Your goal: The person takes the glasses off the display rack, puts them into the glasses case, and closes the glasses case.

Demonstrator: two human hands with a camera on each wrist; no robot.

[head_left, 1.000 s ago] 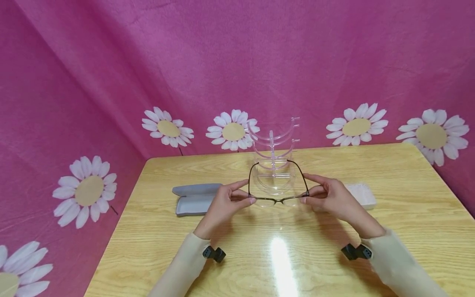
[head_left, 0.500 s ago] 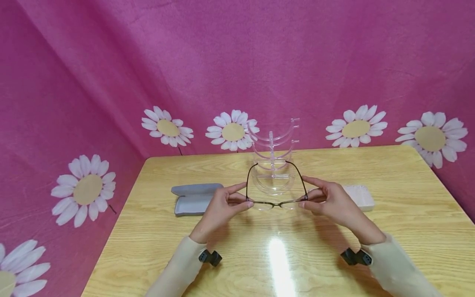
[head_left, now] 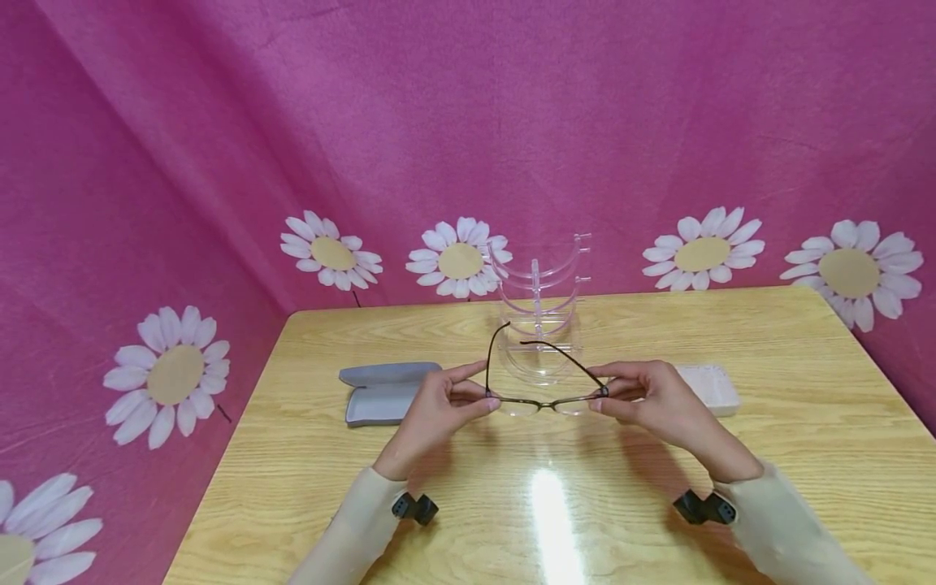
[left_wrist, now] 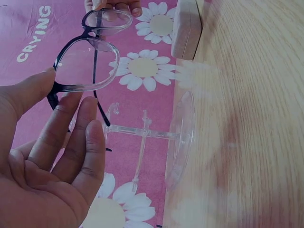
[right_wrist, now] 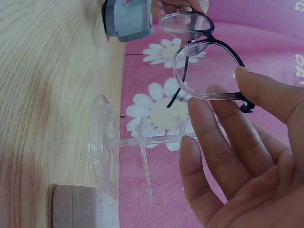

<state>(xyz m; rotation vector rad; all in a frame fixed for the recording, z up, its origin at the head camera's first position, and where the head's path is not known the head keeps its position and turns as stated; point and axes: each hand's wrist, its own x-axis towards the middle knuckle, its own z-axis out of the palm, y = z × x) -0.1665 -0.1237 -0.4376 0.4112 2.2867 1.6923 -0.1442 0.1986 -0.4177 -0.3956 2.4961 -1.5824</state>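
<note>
Above the table, both hands hold a pair of eyeglasses (head_left: 546, 405) with a dark upper frame and clear lower rims. My left hand (head_left: 442, 406) pinches its left corner between thumb and fingers; in the left wrist view the thumb lies on the dark frame (left_wrist: 88, 32). At the opposite corner, my right hand (head_left: 654, 398) pinches the frame by the hinge. The left temple arm (head_left: 489, 357) points away, while the right temple arm (head_left: 563, 353) is angled partway inward. Just beyond the eyeglasses stands a clear plastic tiered display stand (head_left: 537, 284), partly overlapped by the temple arms.
An opened grey glasses case (head_left: 383, 402) lies left of the stand, partly behind the left hand. A pale closed case (head_left: 712, 388) sits to the right behind the right hand. The wooden table (head_left: 292, 487) ends at a pink cloth (head_left: 585, 122) printed with daisies.
The right temple arm has swung partway inward, with the right fingers now drawn in closer to its hinge. Earlier, the eyeglasses came slightly lower in the head view; the left hand still grips its corner.
</note>
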